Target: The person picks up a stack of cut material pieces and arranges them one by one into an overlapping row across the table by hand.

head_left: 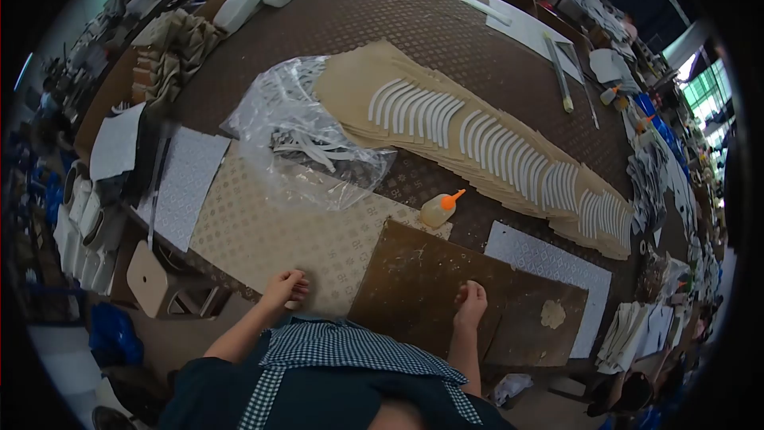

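My left hand [288, 290], its fingers curled in, is at the table's near edge over the beige patterned sheet [263, 231]; nothing shows in it. Farther right, my right hand [471, 305] is closed above the brown board [414, 271], and anything inside its fingers is hidden. Behind the board stands a glue bottle [438, 211] with an orange nozzle. A long fanned stack of tan sheets [350, 103] crosses the table, with rows of curved white strips [497, 147] on it. Left of that lies a clear plastic bag [278, 127] with more white strips inside.
Grey-white patterned sheets [187, 183] lie at the left, and another one [549, 263] lies under the board's right side. A stool [163, 279] stands by the left edge. Metal rulers [559, 72] and a white board [533, 28] are at the far right.
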Available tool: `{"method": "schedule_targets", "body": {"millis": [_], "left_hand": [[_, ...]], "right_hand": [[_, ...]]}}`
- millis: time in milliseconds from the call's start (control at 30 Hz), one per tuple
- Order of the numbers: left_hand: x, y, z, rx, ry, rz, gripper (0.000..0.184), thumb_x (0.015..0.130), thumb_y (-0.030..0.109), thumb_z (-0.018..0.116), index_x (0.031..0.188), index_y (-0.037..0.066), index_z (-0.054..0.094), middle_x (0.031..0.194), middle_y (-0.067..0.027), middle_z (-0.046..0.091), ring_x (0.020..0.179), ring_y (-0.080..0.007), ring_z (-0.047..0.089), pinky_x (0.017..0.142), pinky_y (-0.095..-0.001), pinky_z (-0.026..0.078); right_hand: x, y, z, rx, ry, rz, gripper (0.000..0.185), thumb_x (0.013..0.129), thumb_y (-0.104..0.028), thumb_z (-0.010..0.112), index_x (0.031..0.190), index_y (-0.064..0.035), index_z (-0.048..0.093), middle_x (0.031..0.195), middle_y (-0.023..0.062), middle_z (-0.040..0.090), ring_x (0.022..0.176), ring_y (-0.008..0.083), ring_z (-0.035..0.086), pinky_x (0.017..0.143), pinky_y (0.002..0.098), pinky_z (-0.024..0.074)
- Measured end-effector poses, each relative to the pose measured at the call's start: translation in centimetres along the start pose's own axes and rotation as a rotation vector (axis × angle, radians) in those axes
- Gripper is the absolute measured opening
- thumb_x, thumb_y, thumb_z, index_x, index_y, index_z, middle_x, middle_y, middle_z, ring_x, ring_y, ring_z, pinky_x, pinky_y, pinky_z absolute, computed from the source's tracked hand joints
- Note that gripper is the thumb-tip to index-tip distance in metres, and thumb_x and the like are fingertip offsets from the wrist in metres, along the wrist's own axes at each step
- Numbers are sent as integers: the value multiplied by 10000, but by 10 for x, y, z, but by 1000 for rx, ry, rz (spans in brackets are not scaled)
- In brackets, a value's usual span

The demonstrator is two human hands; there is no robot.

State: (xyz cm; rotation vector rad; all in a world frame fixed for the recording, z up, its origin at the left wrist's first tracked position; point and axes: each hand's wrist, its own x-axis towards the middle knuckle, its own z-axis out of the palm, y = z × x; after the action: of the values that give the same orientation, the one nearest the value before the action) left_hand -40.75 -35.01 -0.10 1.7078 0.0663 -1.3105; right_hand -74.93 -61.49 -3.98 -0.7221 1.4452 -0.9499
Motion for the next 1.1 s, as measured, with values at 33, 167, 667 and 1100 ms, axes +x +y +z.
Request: {"method": "schedule_targets", "body": {"millis": [33, 167, 667, 1100], "left_hand": [[-12, -5, 8, -27, -33, -15, 332, 964, 320, 513, 1124, 34, 566, 968, -78, 629, 810, -170, 628, 695, -294, 533], [-32, -17, 18, 123, -190, 92, 322, 965, 263, 520, 1151, 6, 572, 1031, -100, 639, 875, -165, 636, 723, -285, 526], [-101, -105, -34, 26, 215, 125, 301, 942, 245, 548, 1151, 32, 590, 987, -77, 676, 809, -127, 648, 659, -241, 489], [-86, -94, -58, 13, 139, 154, 277, 932, 182, 557, 1127, -13, 593, 972, -94, 663, 794, -143, 636, 720, -264, 515]], "right_hand": [[-19, -11, 24, -2, -122, 1, 134, 920, -193, 599, 839, -87, 583, 666, -11, 548, 519, 77, 475, 468, 226, 383], [-74, -67, 109, -20, -675, -221, 176, 946, -140, 547, 801, -43, 568, 639, 5, 532, 520, 79, 466, 507, 220, 383], [-278, -242, 163, 646, -2482, -550, 266, 936, -226, 567, 791, -6, 607, 613, 23, 528, 502, 134, 511, 609, 302, 492], [-317, -218, 192, 610, -2576, -559, 276, 910, -251, 610, 811, 6, 625, 625, 25, 541, 521, 145, 536, 668, 321, 521]]}}
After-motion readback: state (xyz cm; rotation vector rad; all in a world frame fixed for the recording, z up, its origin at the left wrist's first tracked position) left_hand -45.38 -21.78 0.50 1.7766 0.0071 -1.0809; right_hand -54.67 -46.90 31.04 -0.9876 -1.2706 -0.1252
